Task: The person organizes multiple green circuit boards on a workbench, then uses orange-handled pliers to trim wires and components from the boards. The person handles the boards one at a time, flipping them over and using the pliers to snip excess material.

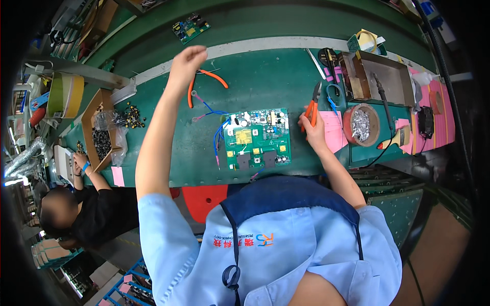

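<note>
My right hand [314, 131] is wrapped round the orange handles of a pair of pliers [312, 106], their dark jaws pointing away from me. To its left lies a green circuit board [265, 145] with capacitors, yellow-wrapped parts and dark blocks. Blue wires [217, 140] with ring terminals run off the board's left side. My left hand [189, 60] is raised at the far side of the bench, fingers curled together; whatever they hold, if anything, cannot be made out. Just beyond that wrist rests a second orange-handled tool [213, 77], partly hidden by my arm.
Pink paper [332, 133] and a round tub of silvery bits [361, 125] sit to the right. Behind them are a metal tray [380, 76] and a soldering iron [382, 94]. A cardboard box of black parts [97, 132] stands left, near another person's hands [81, 162]. Another board [191, 27] lies beyond.
</note>
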`<action>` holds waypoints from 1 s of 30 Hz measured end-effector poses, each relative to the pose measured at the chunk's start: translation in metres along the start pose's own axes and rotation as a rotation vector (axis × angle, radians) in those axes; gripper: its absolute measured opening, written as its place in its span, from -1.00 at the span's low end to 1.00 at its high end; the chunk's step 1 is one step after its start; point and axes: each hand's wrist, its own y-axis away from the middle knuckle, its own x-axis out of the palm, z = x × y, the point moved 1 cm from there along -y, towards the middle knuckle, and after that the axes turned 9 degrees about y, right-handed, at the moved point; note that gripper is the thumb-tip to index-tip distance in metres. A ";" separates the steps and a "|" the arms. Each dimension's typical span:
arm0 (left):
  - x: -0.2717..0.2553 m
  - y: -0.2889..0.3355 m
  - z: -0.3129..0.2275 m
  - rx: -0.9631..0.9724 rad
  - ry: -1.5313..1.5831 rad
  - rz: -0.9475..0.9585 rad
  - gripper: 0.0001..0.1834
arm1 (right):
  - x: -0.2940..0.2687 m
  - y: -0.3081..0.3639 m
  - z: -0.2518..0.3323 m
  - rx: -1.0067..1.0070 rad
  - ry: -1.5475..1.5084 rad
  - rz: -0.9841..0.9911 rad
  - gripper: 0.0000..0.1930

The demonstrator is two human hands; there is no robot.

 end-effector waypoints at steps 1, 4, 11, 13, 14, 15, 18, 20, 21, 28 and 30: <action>-0.002 -0.026 0.015 -0.115 0.167 -0.030 -0.66 | 0.000 0.002 -0.007 -0.008 -0.027 -0.005 -0.69; -0.003 -0.091 0.056 -0.333 0.450 -0.207 -0.60 | -0.003 0.004 -0.009 0.027 -0.075 -0.010 -0.72; -0.018 -0.169 0.123 -0.475 0.530 -0.643 -0.55 | -0.002 0.005 -0.006 0.060 -0.065 -0.086 -0.72; -0.032 -0.192 0.156 -0.462 0.467 -0.709 -0.51 | -0.001 0.005 -0.007 0.065 -0.048 -0.083 -0.71; -0.032 -0.200 0.165 -0.481 0.498 -0.681 -0.47 | -0.002 0.005 -0.006 0.070 -0.032 -0.087 -0.71; -0.031 -0.207 0.172 -0.474 0.455 -0.682 -0.48 | -0.003 0.004 -0.006 0.073 -0.017 -0.089 -0.71; -0.029 -0.221 0.170 -0.520 0.581 -0.625 -0.56 | -0.003 0.004 -0.002 0.093 -0.046 -0.118 -0.71; -0.040 -0.231 0.178 -0.559 0.723 -0.619 -0.66 | -0.001 0.004 -0.004 0.106 -0.034 -0.114 -0.71; -0.048 -0.238 0.187 -0.589 0.699 -0.663 -0.72 | 0.000 0.004 -0.005 0.104 -0.016 -0.107 -0.71; -0.028 -0.242 0.163 -0.592 0.720 -0.641 -0.69 | -0.002 0.003 0.001 0.129 -0.025 -0.129 -0.72; -0.023 -0.245 0.156 -0.519 0.824 -0.566 -0.66 | -0.002 0.004 0.000 0.128 -0.023 -0.129 -0.71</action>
